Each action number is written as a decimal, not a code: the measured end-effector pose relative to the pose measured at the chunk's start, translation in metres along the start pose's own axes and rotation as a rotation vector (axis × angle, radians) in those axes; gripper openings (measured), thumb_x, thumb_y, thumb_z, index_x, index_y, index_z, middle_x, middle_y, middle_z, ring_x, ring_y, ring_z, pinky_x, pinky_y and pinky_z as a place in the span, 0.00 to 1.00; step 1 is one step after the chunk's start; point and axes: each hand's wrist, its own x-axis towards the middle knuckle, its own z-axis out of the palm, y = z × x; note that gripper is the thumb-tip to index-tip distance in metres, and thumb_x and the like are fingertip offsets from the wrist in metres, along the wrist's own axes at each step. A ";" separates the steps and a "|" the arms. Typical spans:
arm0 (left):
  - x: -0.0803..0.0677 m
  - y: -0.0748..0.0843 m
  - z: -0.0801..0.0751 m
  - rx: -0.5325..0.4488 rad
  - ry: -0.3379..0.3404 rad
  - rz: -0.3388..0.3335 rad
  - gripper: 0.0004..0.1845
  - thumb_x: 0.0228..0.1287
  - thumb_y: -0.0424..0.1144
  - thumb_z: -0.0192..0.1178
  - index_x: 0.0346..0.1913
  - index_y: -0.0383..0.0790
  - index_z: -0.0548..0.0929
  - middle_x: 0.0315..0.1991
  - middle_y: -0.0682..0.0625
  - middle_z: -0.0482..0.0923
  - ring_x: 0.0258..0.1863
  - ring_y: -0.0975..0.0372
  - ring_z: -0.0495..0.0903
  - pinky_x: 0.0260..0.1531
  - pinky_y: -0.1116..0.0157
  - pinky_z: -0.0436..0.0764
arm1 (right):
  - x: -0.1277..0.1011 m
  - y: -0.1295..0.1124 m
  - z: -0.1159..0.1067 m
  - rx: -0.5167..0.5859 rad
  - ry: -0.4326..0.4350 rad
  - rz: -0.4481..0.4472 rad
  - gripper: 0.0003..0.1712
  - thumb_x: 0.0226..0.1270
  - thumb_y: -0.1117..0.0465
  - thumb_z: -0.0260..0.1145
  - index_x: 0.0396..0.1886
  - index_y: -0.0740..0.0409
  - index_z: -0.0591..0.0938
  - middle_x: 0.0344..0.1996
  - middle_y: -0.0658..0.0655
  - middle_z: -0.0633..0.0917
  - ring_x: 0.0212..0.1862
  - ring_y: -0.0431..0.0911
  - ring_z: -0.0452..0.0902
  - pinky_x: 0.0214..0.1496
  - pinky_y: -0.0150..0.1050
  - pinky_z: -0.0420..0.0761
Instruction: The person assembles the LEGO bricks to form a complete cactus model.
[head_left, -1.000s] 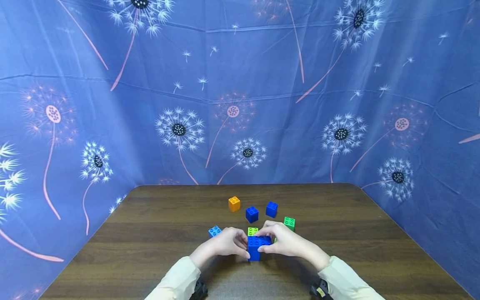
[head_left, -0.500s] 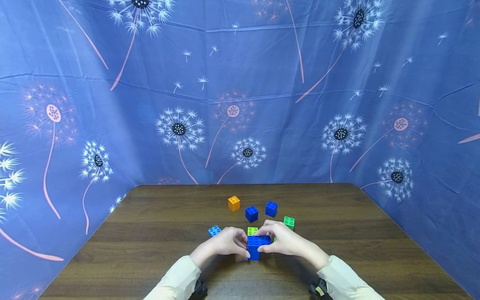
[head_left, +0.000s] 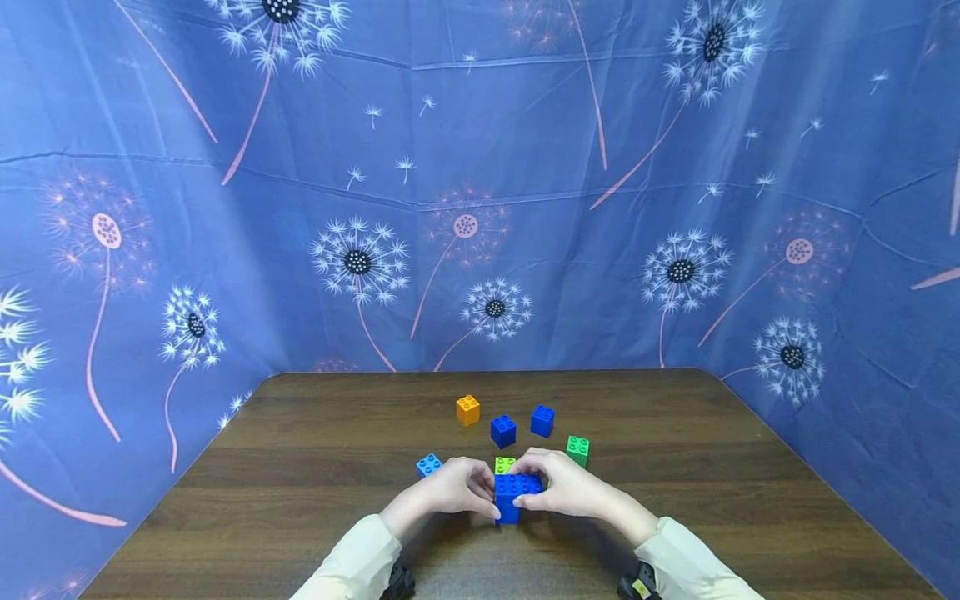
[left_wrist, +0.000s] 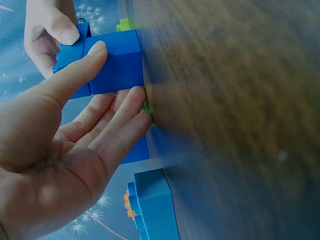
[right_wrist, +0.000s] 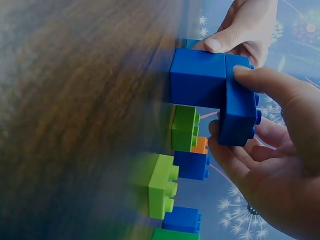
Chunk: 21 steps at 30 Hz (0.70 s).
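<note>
- Left hand (head_left: 450, 486) and right hand (head_left: 564, 487) both clamp their fingers (left_wrist: 80, 70) on the blue block stack (head_left: 516, 493) near the table (head_left: 300, 467) front edge.
- Loose blocks (head_left: 503, 430) lie just behind.

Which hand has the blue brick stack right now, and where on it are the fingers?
Both. The left hand pinches the lower blue brick by its sides, thumb in front; the right hand grips the wide top blue brick at its right end.

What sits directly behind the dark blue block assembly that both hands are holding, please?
A lime green brick stands just behind the blue assembly; the right hand covers whatever lies behind its right side.
</note>
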 end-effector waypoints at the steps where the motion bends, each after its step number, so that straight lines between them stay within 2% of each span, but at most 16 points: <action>1: 0.000 0.000 0.000 0.002 0.000 0.000 0.12 0.49 0.33 0.71 0.35 0.34 0.79 0.33 0.45 0.84 0.34 0.57 0.85 0.35 0.71 0.81 | 0.000 0.000 0.001 0.004 0.006 0.000 0.19 0.57 0.50 0.69 0.44 0.55 0.82 0.38 0.46 0.81 0.40 0.35 0.73 0.41 0.29 0.76; 6: 0.001 -0.002 0.000 0.009 -0.002 -0.004 0.12 0.49 0.33 0.71 0.35 0.35 0.79 0.33 0.46 0.84 0.34 0.58 0.85 0.35 0.71 0.81 | -0.001 0.002 0.004 0.043 0.035 0.013 0.22 0.56 0.47 0.69 0.44 0.57 0.81 0.39 0.49 0.83 0.41 0.38 0.76 0.42 0.30 0.77; 12: 0.002 -0.003 0.001 0.006 -0.004 -0.009 0.12 0.49 0.33 0.71 0.35 0.35 0.79 0.34 0.46 0.84 0.35 0.57 0.85 0.36 0.70 0.81 | -0.003 0.006 0.010 0.115 0.045 0.058 0.19 0.58 0.49 0.68 0.44 0.54 0.80 0.40 0.48 0.84 0.41 0.37 0.77 0.44 0.31 0.77; 21: 0.001 -0.003 0.000 0.011 -0.008 -0.018 0.12 0.50 0.34 0.71 0.36 0.36 0.79 0.34 0.46 0.84 0.35 0.58 0.85 0.37 0.68 0.82 | -0.002 0.010 0.016 0.119 0.056 0.081 0.20 0.58 0.48 0.68 0.45 0.54 0.80 0.40 0.49 0.83 0.41 0.38 0.76 0.43 0.32 0.77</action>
